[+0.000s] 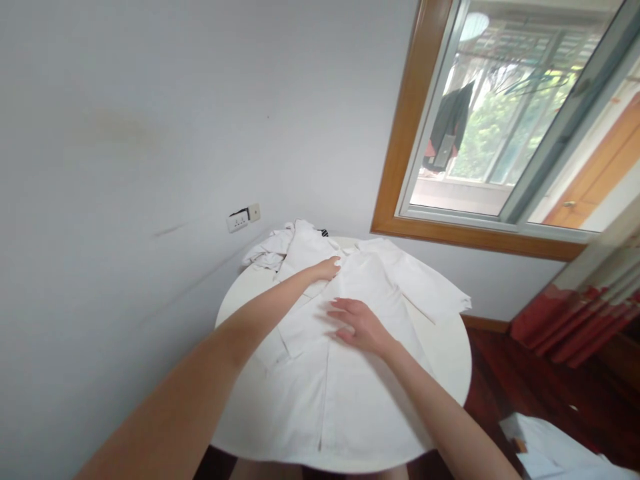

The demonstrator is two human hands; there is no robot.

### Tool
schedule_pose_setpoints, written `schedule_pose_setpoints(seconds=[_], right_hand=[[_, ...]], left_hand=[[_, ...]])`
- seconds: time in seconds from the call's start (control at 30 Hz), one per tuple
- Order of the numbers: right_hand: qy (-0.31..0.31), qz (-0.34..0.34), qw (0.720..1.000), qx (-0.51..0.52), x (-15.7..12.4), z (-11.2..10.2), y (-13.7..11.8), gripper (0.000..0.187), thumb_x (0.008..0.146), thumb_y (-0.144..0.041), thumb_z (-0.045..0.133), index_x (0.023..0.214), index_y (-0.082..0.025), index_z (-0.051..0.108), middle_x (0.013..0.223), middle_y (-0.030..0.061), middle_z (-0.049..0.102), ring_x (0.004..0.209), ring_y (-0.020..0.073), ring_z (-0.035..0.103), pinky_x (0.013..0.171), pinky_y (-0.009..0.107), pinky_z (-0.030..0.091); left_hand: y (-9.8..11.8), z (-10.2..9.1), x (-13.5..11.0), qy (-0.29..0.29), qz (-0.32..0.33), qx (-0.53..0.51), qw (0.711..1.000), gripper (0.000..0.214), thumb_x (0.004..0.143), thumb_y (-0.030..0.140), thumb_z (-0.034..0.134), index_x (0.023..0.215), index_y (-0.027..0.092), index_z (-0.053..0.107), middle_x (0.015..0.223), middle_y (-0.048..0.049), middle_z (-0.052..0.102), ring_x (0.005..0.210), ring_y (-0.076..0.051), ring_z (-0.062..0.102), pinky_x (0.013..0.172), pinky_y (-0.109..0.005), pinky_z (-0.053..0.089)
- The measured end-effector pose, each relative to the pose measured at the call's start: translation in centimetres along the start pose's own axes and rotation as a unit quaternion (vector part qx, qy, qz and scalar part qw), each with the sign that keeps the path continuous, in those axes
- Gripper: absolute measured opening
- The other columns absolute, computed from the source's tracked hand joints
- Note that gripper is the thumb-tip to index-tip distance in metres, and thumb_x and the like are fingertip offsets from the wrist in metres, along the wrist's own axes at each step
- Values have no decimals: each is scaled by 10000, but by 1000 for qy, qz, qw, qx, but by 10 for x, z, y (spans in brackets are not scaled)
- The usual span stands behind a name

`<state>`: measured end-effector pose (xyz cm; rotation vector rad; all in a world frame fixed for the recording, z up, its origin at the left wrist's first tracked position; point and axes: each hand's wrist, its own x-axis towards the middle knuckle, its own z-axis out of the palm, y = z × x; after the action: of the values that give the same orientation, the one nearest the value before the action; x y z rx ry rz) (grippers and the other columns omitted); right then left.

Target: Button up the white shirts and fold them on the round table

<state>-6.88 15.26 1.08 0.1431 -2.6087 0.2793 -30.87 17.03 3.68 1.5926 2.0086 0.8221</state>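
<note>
A white shirt (pixel 350 387) lies spread over a round white table (pixel 450 353), its collar toward the wall and one short sleeve (pixel 430 287) stretched out to the right. My left hand (pixel 327 268) reaches far across and pinches the fabric near the collar. My right hand (pixel 357 325) lies flat on the chest of the shirt, fingers stretched out and pointing left. A fold of the shirt's front runs just below the left hand.
More white cloth (pixel 273 250) is bunched at the table's far left edge against the wall. A wall socket (pixel 239 219) sits above it. A wood-framed window (pixel 500 133) is at the right, dark wooden floor (pixel 505 387) and a red curtain (pixel 575 313) below it.
</note>
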Motion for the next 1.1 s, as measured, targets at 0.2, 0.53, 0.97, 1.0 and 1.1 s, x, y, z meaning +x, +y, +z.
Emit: schedule_pose_setpoints(seconds=[0.2, 0.53, 0.97, 1.0, 1.1], right_hand=[[-70, -83, 991, -73, 12, 35, -18, 388, 902, -399, 470, 1258, -254, 526, 1378, 40, 467, 1333, 167, 302, 1132, 402, 145], [-78, -138, 985, -71, 29, 71, -16, 373, 918, -465, 413, 1128, -217, 595, 1113, 58, 659, 1128, 170, 535, 1113, 424, 164], [-100, -75, 989, -83, 32, 64, -36, 430, 890, -241, 444, 1320, -233, 420, 1006, 47, 650, 878, 153, 585, 724, 248, 422], [-104, -67, 989, -84, 32, 61, -38, 447, 880, -241, 459, 1325, -246, 414, 1009, 42, 639, 863, 151, 579, 710, 243, 421], [-100, -31, 991, -86, 28, 49, -40, 491, 856, -220, 481, 1337, -278, 400, 1017, 37, 596, 837, 145, 558, 683, 233, 420]], left_hand=[[-14, -19, -16, 58, 6, 65, 996, 480, 869, 227, 397, 1331, 98, 382, 1205, -170, 583, 1029, -206, 601, 888, -311, 463], [-82, -60, -48, 178, 189, 461, 848, 498, 832, 56, 359, 1273, 231, 512, 1432, -54, 395, 1364, -189, 264, 1117, -405, 218], [-100, -77, -44, 239, 191, 507, 806, 512, 880, 261, 409, 1386, 191, 379, 1495, -64, 262, 1407, -196, 106, 1153, -426, 115], [-101, -79, -42, 242, 189, 506, 806, 520, 884, 276, 404, 1395, 186, 363, 1498, -66, 251, 1408, -195, 98, 1156, -425, 104], [-105, -85, -39, 255, 184, 499, 807, 532, 897, 297, 382, 1410, 166, 331, 1506, -74, 226, 1410, -189, 79, 1161, -421, 80]])
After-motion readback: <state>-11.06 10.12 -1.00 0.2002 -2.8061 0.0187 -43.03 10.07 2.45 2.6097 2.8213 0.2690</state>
